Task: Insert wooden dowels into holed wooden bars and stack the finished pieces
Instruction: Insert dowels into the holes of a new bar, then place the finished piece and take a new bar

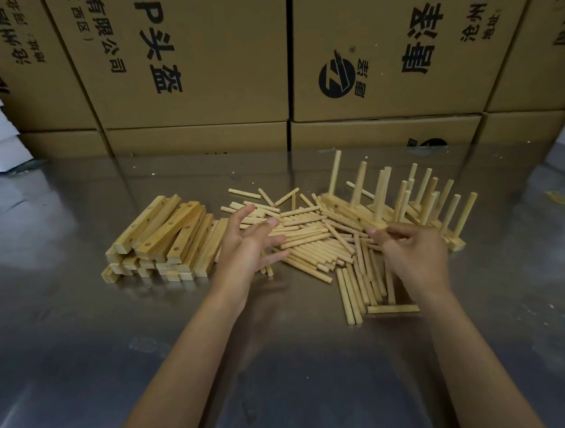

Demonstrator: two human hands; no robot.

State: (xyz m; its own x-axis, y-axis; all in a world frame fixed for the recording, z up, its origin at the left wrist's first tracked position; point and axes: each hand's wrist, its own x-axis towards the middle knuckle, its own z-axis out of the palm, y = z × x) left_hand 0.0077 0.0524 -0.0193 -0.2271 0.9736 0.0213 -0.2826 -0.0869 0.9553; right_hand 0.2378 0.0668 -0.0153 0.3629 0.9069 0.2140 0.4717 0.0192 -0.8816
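Over the dowels [318, 244] heaped mid-table, between bars [163, 237] and finished pieces [401, 206], left hand [247, 244] is spread empty, right hand [412, 252] loosely curled, nothing held. Light, stiff, prone to rolling: best pinched mid-length.

Two bare forearms in view, coming up from bottom edge; no sleeves, no gloves, no watch or rings seen. Left hand [249, 244] and right hand [412, 252] both bare too, nails short and unpainted as far as can be made out. Left fingertips somewhat blurred, so no finer detail there; nothing above the forearms in frame, so clothing further up can't be told.
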